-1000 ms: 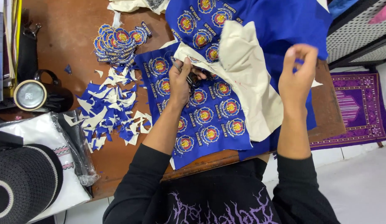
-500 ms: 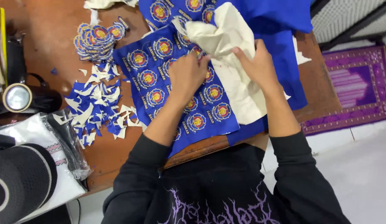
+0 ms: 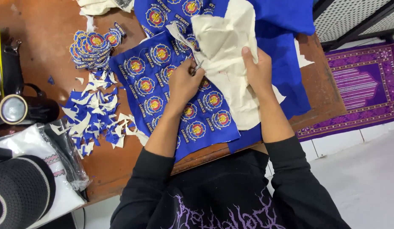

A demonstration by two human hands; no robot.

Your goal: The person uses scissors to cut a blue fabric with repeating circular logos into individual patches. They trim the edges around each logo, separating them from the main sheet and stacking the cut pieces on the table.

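The person wears a black long-sleeved top (purple spiky lettering-style print across the chest), hands (image 3: 186, 82) bare.

Labels: round embroidered badges (image 3: 163, 80) in blue, yellow and red are lying in rows on my blue sheet | cut badge pile (image 3: 92, 46) is sitting at bench's far left | clear plastic package (image 3: 63, 152) is lying near left.

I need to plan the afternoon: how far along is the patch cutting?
Done: a small pile of cut patches and scraps. In hand: left hand holds scissors at the blue sheet; right hand presses the cream backing. Left: most patches remain uncut.
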